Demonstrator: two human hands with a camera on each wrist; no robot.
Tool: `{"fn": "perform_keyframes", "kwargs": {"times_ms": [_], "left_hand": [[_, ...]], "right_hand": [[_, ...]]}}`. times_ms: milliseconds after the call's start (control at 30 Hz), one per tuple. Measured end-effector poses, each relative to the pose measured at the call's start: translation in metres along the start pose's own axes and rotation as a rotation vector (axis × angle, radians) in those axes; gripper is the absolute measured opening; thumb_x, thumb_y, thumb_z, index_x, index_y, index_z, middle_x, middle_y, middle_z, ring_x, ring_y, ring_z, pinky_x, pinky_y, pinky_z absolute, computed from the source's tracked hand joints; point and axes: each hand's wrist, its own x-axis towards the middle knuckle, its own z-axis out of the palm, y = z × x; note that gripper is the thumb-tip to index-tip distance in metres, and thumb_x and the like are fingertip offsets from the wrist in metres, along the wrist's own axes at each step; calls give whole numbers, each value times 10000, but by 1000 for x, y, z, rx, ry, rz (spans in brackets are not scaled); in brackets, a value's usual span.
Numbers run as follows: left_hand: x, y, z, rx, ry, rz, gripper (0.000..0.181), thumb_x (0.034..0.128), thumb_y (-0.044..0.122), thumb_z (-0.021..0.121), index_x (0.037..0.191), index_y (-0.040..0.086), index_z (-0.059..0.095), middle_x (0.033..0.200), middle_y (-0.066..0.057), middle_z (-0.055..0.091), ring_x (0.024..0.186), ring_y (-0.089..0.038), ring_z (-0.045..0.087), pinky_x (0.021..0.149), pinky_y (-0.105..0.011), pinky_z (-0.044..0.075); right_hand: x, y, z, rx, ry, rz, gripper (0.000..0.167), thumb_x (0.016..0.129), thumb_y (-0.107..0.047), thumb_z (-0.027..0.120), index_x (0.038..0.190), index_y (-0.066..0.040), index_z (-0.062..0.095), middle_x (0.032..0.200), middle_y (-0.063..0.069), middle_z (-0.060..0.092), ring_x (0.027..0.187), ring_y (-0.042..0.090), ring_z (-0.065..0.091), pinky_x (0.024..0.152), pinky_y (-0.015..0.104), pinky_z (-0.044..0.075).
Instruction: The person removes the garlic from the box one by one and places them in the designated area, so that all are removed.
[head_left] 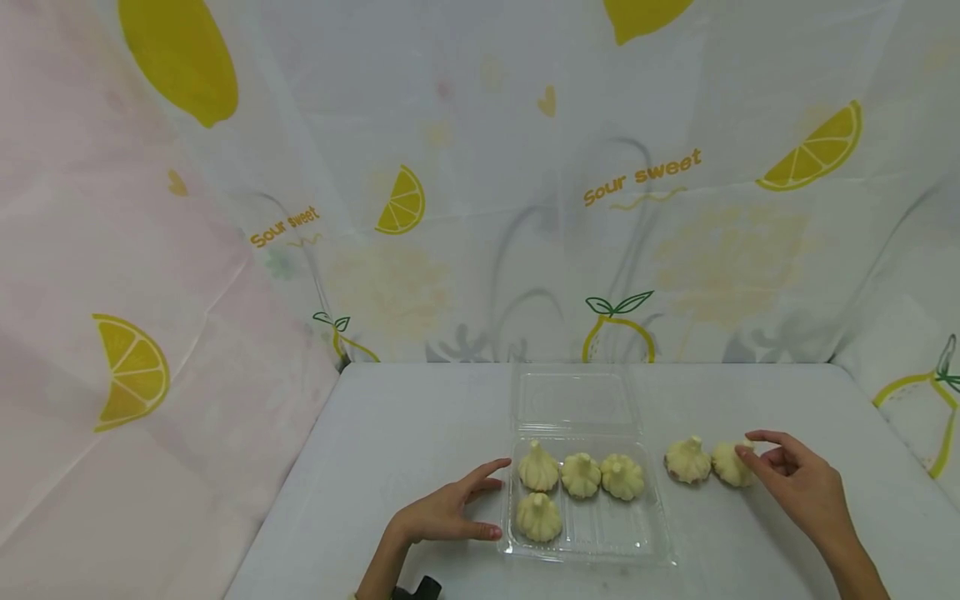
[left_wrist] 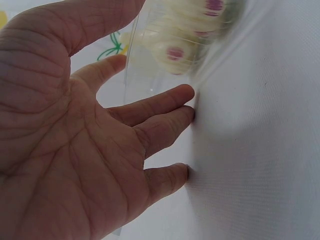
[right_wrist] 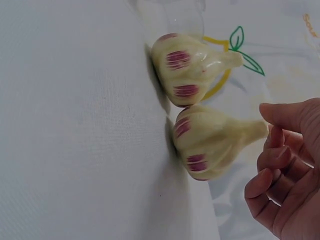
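Two loose garlic bulbs [head_left: 687,461]: upright and side by side on the white table [head_left: 420,400], right of the clear plastic clamshell [head_left: 607,529]; we see the outer bulb [right_wrist: 220,150] at the right hand [head_left: 810,492].
Right hand: thumb and forefinger about the tip of the stem [right_wrist: 255,131], other fingers curled; we cannot tell whether they pinch it.
Left hand [head_left: 450,510]: fingers spread, beside the clamshell's left wall, well apart from the right hand.
Boxed bulbs [head_left: 581,476]: four in the clamshell, its lid [head_left: 577,400] folded back.
Bulb handling: we judge it light and firm, the glossy surface slightly slippery.
Stem grip: we favour a two-sided pinch on the narrow neck; the rounded flanks offer less purchase.
Clamshell handling: probably thin and flexible, easily slid; we would steady its rim.
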Motion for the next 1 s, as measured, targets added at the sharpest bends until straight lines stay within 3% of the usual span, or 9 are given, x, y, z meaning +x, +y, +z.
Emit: {"fn": "perform_keyframes", "kwargs": {"times_ms": [267,1000], "left_hand": [[1,0,0,4,-5,-3,901,846,293,801,1543,388,238,1467,-111,463,1389,-298,379,1084,-576,295],[1,-1,-1,16,-6,-14,901,846,303,800,1545,375,237,1465,-122,462,1385,-304,387,1081,-576,302]], "right_hand": [[-1,-6,1,11,26,-23,302,887,-219,766,1105,-33,672,675,-60,607,537,53,526,434,223,384],[-12,-31,20,18,-11,-95,242,883,-153,764,1095,-67,685,695,-10,607,536,65,530,441,204,411]]}}
